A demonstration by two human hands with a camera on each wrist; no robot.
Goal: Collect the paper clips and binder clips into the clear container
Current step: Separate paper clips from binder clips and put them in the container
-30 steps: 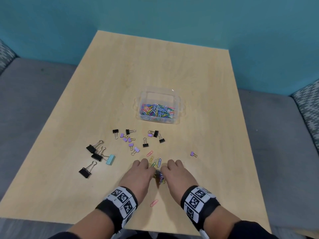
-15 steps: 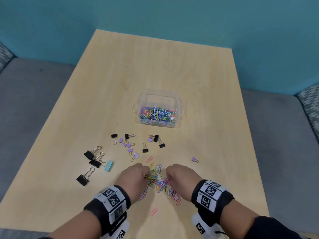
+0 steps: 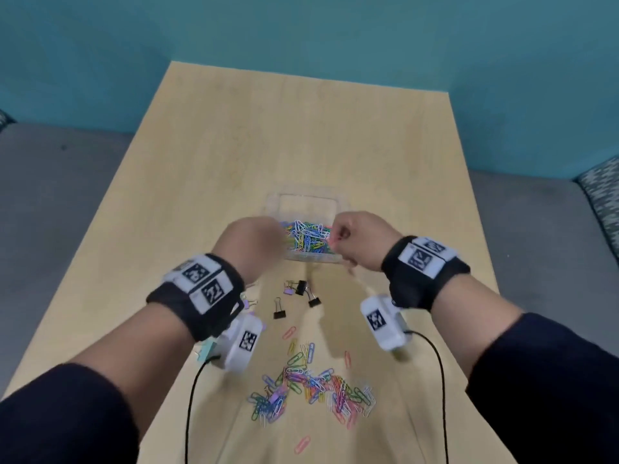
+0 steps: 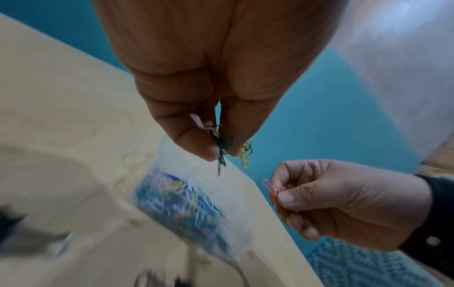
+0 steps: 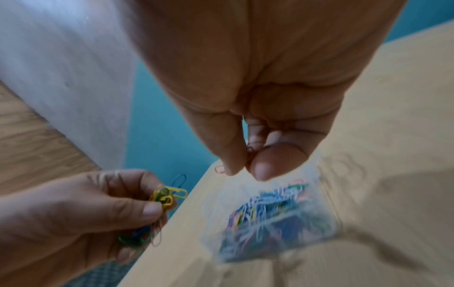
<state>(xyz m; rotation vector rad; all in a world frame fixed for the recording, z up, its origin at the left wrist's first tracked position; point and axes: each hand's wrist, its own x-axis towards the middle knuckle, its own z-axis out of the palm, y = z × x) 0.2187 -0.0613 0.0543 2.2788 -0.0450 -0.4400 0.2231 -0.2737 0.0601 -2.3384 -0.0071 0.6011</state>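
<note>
The clear container (image 3: 308,197) stands mid-table with coloured paper clips inside; it shows blurred in both wrist views (image 4: 191,203) (image 5: 270,219). My left hand (image 3: 254,239) hovers over its left edge, pinching a bunch of green and yellow paper clips (image 4: 222,147) (image 5: 167,196). My right hand (image 3: 355,236) hovers over the right edge, pinching pink paper clips (image 4: 270,189) (image 5: 221,168). A loose pile of paper clips (image 3: 311,386) lies near the front edge. Small black and purple binder clips (image 3: 301,289) sit between the pile and the container.
The wooden table (image 3: 301,128) ends at a teal wall behind. Grey cushions flank it on both sides. A teal binder clip (image 3: 206,351) peeks out under my left wrist. A single pink paper clip (image 3: 301,445) lies at the front edge. Wrist-camera cables hang below both forearms.
Both hands have lifted from the paper clip pile near the front edge and moved forward over the container, each carrying a pinch of clips. The head view has tilted closer.
</note>
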